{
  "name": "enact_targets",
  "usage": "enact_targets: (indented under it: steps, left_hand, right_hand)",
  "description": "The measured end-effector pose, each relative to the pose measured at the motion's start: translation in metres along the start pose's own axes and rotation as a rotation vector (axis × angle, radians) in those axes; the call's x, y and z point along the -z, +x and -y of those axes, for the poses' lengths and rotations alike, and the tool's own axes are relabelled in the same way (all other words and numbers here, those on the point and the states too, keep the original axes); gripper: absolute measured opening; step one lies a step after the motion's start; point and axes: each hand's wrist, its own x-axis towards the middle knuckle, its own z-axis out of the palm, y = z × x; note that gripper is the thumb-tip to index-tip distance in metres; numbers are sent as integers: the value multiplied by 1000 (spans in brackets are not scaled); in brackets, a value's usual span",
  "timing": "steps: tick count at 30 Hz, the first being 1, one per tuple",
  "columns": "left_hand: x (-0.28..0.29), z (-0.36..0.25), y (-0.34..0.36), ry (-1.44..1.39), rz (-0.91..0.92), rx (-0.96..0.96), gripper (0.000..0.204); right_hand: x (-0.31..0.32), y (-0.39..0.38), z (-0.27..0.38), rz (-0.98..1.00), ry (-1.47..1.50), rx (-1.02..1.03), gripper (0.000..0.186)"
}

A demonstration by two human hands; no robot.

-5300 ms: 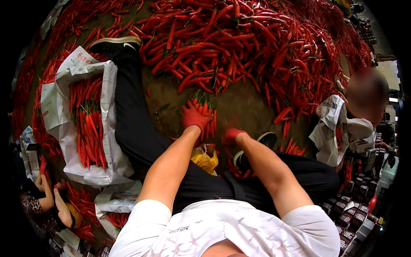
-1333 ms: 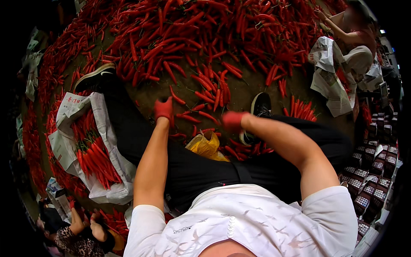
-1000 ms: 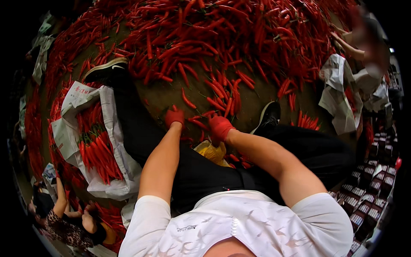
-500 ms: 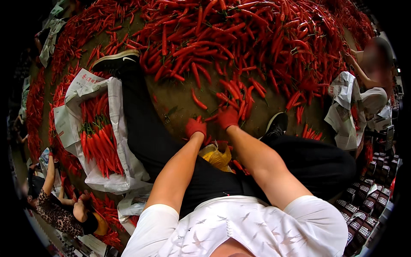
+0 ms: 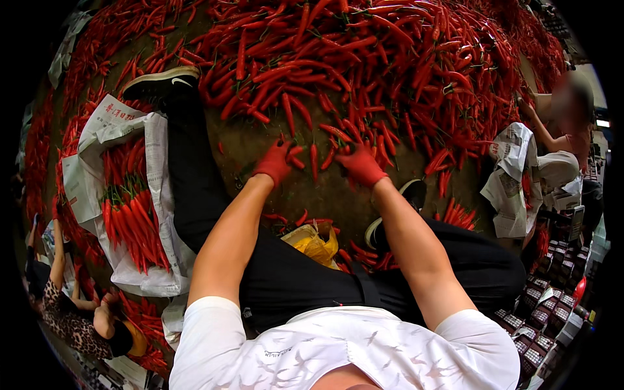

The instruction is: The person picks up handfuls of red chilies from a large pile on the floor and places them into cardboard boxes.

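Observation:
My left hand (image 5: 273,164), in a red glove, reaches low over the brown floor with its fingers stretched forward. Beside its fingertips lie short red chili peppers (image 5: 296,160); whether the fingers touch them is unclear. Opposite it, my right hand (image 5: 362,166), also red-gloved, points inward with its fingers apart. Another chili pepper (image 5: 314,161) lies between the two hands. Just beyond the right fingers are loose chili peppers (image 5: 351,133) at the edge of the big chili heap (image 5: 364,58). The undersides of both hands are hidden.
Between my legs sits a yellow plastic bag (image 5: 316,245) with chili peppers around it. A paper-lined bag (image 5: 159,175) of bundled chilies stands beside my left leg. Co-workers sit at the left (image 5: 78,312) and right (image 5: 564,130), near another paper-lined bag (image 5: 510,185). Dark crates (image 5: 546,299) stand lower right.
Both hands have moved farther forward and spread apart, the left one to the left, the right one to the right. More of the yellow bag and the chilies between my legs now shows.

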Motion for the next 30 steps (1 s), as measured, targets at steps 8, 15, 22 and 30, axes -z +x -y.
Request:
enact_targets:
  steps: [8,15,22,30]
  left_hand:
    - [-2,-5,-31,302,141,161,34]
    - [-6,11,-21,-637,-81,570,42]
    - [-92,54,10,560,-67,29,46]
    - [-76,60,-9,-235,-270,565,53]
  right_hand:
    - [-78,36,-31,-324,-450,244,47]
    - [-33,24,-45,-324,-884,722,49]
    - [-59,49,-72,-257,-792,1256,41]
    - [-58,-4,-40,-163,27,178,47]
